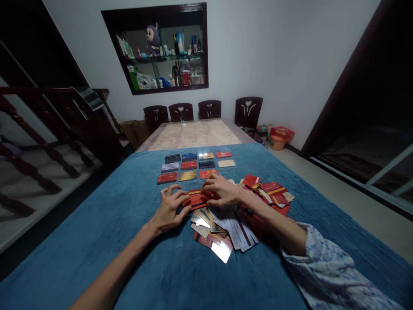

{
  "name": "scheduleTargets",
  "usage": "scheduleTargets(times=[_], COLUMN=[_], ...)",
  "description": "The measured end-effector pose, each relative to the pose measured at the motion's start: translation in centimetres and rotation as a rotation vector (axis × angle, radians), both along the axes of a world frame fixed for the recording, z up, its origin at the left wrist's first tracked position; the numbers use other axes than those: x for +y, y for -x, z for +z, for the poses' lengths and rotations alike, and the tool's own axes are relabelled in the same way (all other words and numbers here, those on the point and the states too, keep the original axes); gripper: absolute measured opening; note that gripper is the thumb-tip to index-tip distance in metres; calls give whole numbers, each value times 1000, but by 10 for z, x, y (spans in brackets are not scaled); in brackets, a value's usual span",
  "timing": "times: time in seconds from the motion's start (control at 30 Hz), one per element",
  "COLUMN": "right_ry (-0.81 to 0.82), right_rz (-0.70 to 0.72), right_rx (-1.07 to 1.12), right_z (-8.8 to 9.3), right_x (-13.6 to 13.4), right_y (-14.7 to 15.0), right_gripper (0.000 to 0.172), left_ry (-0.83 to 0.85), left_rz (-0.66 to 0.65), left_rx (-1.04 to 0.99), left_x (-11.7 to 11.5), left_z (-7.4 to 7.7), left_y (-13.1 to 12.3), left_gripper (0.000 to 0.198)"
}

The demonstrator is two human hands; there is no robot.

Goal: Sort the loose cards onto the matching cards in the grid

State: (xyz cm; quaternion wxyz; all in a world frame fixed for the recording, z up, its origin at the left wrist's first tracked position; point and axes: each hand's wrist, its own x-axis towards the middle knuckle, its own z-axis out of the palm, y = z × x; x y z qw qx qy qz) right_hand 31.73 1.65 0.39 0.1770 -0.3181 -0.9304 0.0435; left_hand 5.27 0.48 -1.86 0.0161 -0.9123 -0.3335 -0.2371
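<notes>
Red cards [195, 199] with a dark stripe and a yellow band lie between my two hands, a little above the blue cloth or on it; I cannot tell which. My left hand [170, 207] grips their left end between thumb and fingers. The curled fingers of my right hand [222, 190] close on the right end and hide part of it. Beyond them, small stacks of cards stand in rows, among them a gold stack [187, 175] and a dark red stack [167, 178]. Loose cards [235, 228] overlap in a heap under and beside my right forearm.
A blue cloth [138, 254] covers the near part of the long table, whose stone-like top [196, 132] shows at the far end. More red cards [274, 191] spread to the right. Several dark chairs [209, 109] stand behind the table. At the left is a wooden railing [41, 163].
</notes>
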Motion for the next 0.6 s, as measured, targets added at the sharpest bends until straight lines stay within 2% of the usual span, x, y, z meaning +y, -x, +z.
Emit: scheduleTargets(times=[0.1,0.27,0.6], right_ry=[24,58,19], right_rz=[3,17,27], right_rx=[-46,-80,-16], right_z=[1,1,-4], right_x=[-4,-7,-3], right_y=[4,6,7], right_gripper=[35,30,25], left_ry=[22,1,-132], left_rz=[-49,-93,-124], left_rx=[23,46,-106], left_x=[-5,-5,0], left_z=[-1,0,-4], left_y=[7,9,4], left_gripper=[28,33,16])
